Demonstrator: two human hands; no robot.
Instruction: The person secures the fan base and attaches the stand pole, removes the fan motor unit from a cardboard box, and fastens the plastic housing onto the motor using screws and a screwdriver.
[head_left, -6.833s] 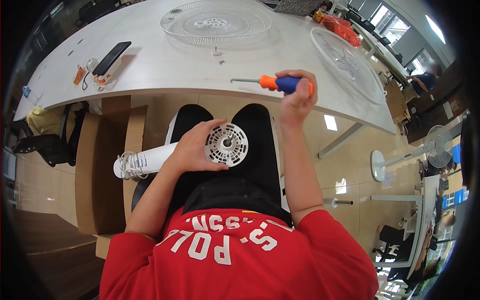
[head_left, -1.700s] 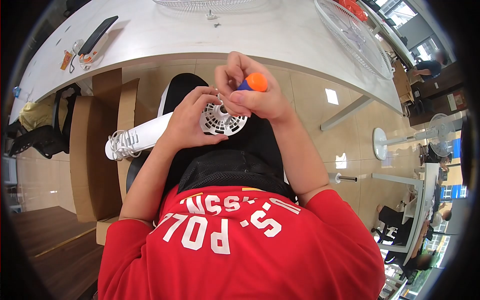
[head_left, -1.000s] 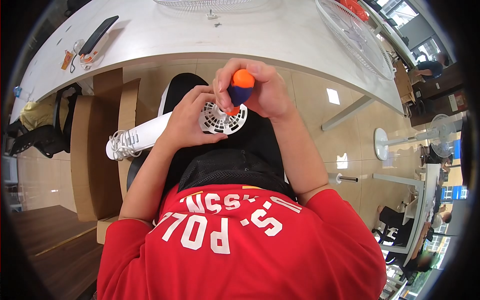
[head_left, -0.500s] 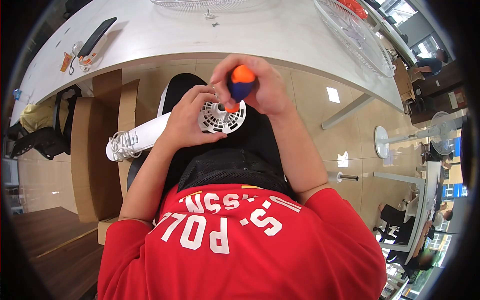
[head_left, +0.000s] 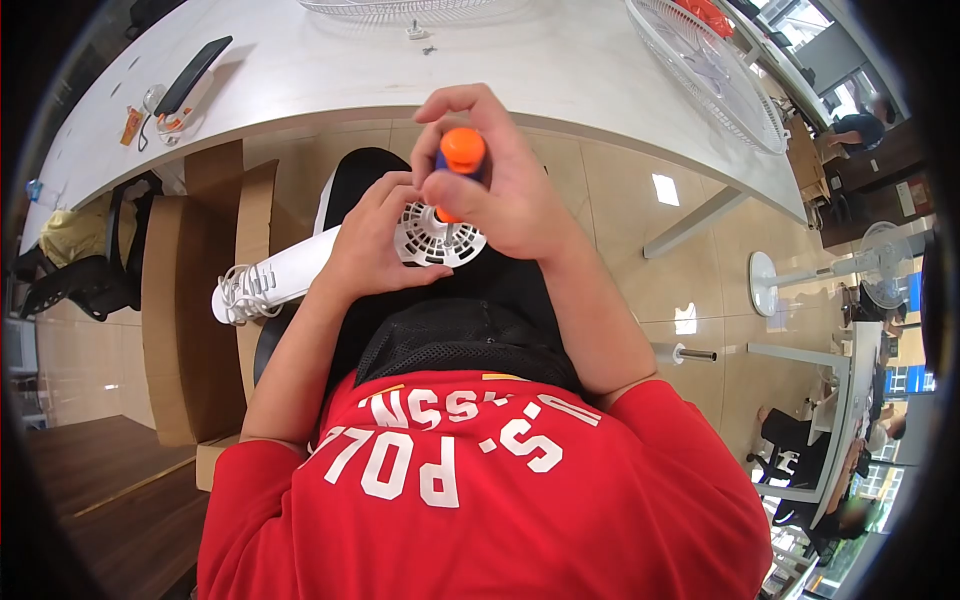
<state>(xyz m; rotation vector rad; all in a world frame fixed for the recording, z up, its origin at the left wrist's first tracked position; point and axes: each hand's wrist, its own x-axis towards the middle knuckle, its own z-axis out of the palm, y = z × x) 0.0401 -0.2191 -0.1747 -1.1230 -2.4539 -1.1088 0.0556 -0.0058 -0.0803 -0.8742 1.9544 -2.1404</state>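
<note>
A white slotted fan motor housing rests over my lap. My left hand is wrapped around its left side, thumb along the lower rim. In my right hand is a screwdriver with an orange and blue handle, held upright with its shaft pointing down into the housing. The screwdriver's tip and whatever it touches are too small to make out. From under my left forearm a white column reaches leftward, a white cord bundled at its end.
Ahead stands a white table bearing a fan grille, a dark phone-like slab and small parts. An open cardboard box is on my left. To the right are a table leg and a standing fan.
My right hand has turned about the screwdriver, and the handle has tilted slightly left. The index finger is now lifted and the thumb lies across the handle. My left hand stays put.
</note>
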